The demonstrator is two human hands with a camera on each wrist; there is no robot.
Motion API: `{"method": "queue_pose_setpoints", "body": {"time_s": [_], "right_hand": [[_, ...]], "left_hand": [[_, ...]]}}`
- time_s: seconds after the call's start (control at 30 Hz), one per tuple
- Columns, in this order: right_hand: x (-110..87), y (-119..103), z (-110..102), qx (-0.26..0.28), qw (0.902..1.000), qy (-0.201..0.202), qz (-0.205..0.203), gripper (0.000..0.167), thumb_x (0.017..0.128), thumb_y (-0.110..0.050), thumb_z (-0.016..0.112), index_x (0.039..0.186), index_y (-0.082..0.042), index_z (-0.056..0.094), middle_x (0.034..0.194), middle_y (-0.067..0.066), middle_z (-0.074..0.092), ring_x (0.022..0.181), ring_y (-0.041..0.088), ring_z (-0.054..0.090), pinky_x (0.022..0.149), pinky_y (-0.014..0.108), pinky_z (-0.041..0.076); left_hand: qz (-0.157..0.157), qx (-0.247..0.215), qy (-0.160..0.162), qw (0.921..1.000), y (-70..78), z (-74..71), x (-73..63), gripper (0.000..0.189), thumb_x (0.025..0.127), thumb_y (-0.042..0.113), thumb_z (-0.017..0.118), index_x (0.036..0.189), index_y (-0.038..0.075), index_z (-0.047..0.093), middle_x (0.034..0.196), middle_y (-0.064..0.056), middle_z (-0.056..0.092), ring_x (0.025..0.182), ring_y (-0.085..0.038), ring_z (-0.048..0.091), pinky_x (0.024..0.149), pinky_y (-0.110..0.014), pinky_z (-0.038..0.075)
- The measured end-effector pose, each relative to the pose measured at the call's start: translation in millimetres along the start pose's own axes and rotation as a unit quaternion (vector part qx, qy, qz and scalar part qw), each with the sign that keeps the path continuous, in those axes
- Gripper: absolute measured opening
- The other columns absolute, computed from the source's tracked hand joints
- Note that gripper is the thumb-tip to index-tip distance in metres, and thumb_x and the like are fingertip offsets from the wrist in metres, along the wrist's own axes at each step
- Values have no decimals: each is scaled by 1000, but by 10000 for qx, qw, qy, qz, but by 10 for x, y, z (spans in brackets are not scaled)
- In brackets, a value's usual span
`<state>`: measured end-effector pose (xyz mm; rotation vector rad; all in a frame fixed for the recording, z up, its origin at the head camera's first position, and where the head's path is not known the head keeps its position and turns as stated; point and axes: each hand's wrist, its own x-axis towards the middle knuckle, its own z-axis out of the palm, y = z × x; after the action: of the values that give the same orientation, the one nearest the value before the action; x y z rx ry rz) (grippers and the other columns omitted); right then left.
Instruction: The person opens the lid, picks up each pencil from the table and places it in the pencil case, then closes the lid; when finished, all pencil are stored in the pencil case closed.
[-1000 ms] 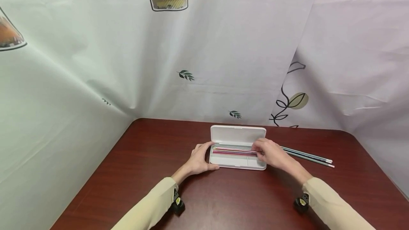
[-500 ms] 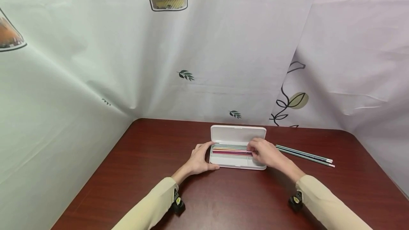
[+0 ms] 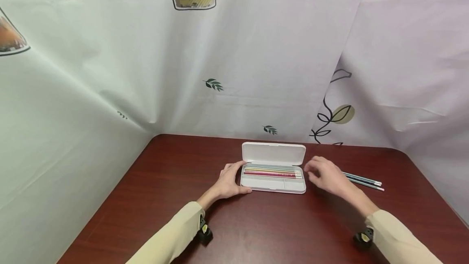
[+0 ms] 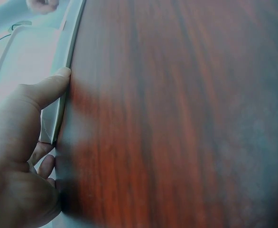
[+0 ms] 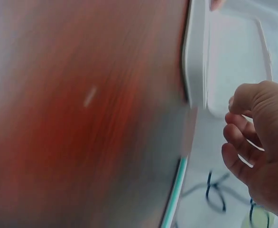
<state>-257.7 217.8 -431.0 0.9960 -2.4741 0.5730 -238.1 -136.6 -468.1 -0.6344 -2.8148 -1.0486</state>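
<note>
A white pencil case (image 3: 258, 184) lies on the table with its lid (image 3: 273, 153) raised at the back. In its rear compartment, several pencils (image 3: 271, 172) in red, yellow and pale green lie side by side. My left hand (image 3: 228, 181) grips the case's left end, thumb at the front edge and fingers round the back corner; the left wrist view shows the thumb (image 4: 53, 88) against that edge. Just off the right end hovers my right hand (image 3: 325, 175), fingers loosely curled with nothing between them. The right wrist view has this hand (image 5: 262, 137) before the open lid (image 5: 236, 61).
Right of the case, a few loose green and dark pencils (image 3: 362, 180) lie on the brown table (image 3: 278, 227), partly behind my right hand. A printed white cloth (image 3: 256, 52) hangs behind and at both sides.
My right hand first slid left along the pencils in the case, then lifted out and moved right past its end. The pencils' ends now show. My left hand stays put.
</note>
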Motion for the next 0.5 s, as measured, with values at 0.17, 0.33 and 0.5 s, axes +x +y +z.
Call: {"method": "queue_pose_setpoints", "body": {"time_s": [0.17,0.33,0.5], "right_hand": [[-309,221,-211,-234,9985,206,442,26,68,7,78,83,-11,69,83,-7,58,72,13,55,60,36,47],[-648,449,-398,-548,9952,207,788,26,67,6,79,83,-11,68,83,-5,59,70,14,54,58,36,45],[-916,624,-530,-761,9901,117,1171,24,68,5,79,85,-8,69,85,-1,60,71,19,56,58,39,45]], "left_hand": [[-39,-27,11,10000,-6,2,6,91,70,30,90,146,7,45,140,-9,54,125,-31,42,103,-51,30],[-20,-22,8,10000,1,-7,11,91,70,31,90,146,7,45,140,-10,54,125,-32,42,103,-51,31],[-18,-25,23,10000,1,-13,10,91,70,31,90,146,7,46,140,-10,54,126,-32,42,102,-51,31]]}}
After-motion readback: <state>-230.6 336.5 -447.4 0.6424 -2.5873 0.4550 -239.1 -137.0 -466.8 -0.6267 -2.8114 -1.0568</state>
